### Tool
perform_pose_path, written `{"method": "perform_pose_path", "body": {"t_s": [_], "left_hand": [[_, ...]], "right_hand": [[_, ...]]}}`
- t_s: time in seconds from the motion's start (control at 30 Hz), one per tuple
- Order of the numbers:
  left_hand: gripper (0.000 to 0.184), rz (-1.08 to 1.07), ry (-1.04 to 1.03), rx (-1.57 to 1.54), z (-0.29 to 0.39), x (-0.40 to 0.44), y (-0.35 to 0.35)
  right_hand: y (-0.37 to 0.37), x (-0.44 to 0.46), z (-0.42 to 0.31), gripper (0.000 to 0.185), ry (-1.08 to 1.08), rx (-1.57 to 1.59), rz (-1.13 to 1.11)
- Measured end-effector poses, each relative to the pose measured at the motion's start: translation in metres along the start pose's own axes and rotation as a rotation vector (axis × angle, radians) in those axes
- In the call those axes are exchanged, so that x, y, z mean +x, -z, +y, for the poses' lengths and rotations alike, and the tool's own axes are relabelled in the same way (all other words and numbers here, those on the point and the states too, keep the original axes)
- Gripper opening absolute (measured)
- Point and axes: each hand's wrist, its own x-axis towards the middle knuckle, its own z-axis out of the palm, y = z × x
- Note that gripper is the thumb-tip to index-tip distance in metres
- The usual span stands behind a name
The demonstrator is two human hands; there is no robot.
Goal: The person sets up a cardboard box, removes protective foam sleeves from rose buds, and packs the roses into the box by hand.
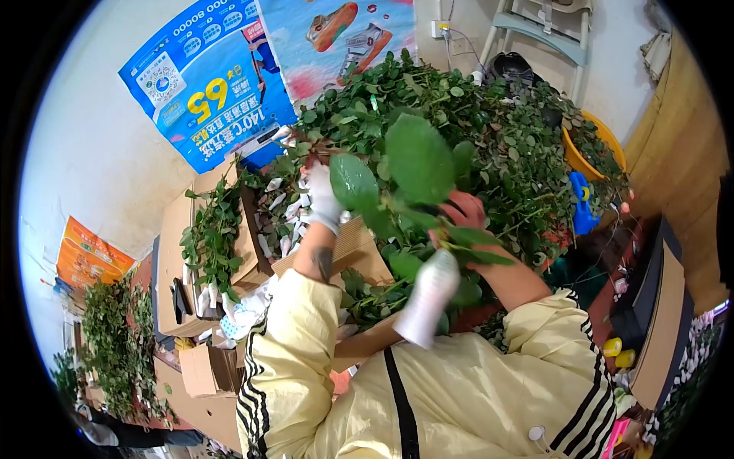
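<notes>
A white glove covers my left hand, which is stretched forward among reddish leaves and white-sleeved buds. Its fingertips are hidden there, so I cannot see whether they grip anything. My right hand is bare, its fingers curled round a leafy rose stem. Large green leaves on this stem cover part of the hand. At the near end hangs a bud in a white sleeve, blurred and pointing down towards my jacket. Behind both hands rises a big heap of leafy stems.
An orange-yellow tub stands at the right beside a blue plastic object. Cardboard boxes with wrapped stems sit at the left. A folding chair leans on the back wall near posters. Another person's legs show lower left.
</notes>
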Motion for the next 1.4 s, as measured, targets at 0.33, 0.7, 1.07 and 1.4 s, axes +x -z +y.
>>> {"method": "perform_pose_path", "body": {"t_s": [0.33, 0.7, 1.07, 1.4], "left_hand": [[0.036, -0.103, -0.986, 1.921, 0.100, 0.006, 0.009], [0.052, -0.614, -0.583, 1.897, -0.023, -0.132, -0.056], [0.032, -0.605, -0.677, 1.855, -0.053, -0.112, -0.039], [0.063, -0.278, -1.399, 2.133, 0.077, -0.063, -0.015]], "right_hand": [[0.006, 0.030, 0.016, 0.045, -0.578, 0.930, -0.076], [-0.005, 0.026, 0.007, 0.049, -0.750, 1.367, -0.003], [0.005, 0.011, 0.008, 0.046, -0.909, 1.752, 0.243], [0.004, 0.012, 0.000, 0.039, -1.108, 1.852, 0.299]]}}
